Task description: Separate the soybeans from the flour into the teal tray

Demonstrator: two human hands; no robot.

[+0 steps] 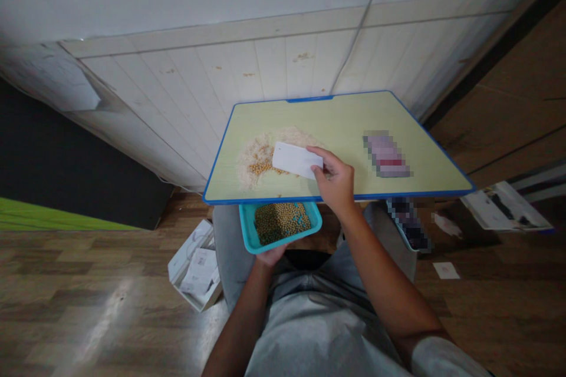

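A white card [294, 159] is pinched by its right end in my right hand [333, 179], tilted low over the table top. Under and beside it lie yellow soybeans [260, 168] within a spread of pale grains [289, 134] that look like rice. My left hand [272, 255] holds a turquoise plastic tray [248, 240] from below, against the table's near edge. Inside the tray, dark green beans [267, 227] fill the left part and yellow soybeans [294, 215] the right, with bits of turquoise bottom showing through. My left fingers are mostly hidden beneath the tray.
The small table [345, 118] has a pale green top and blue rim, set near a white panelled wall [265, 70]. A blurred-out flat item [387, 155] lies at its right. An open white box [194, 268] with papers stands on the floor at left; another white box [508, 206] is at right.
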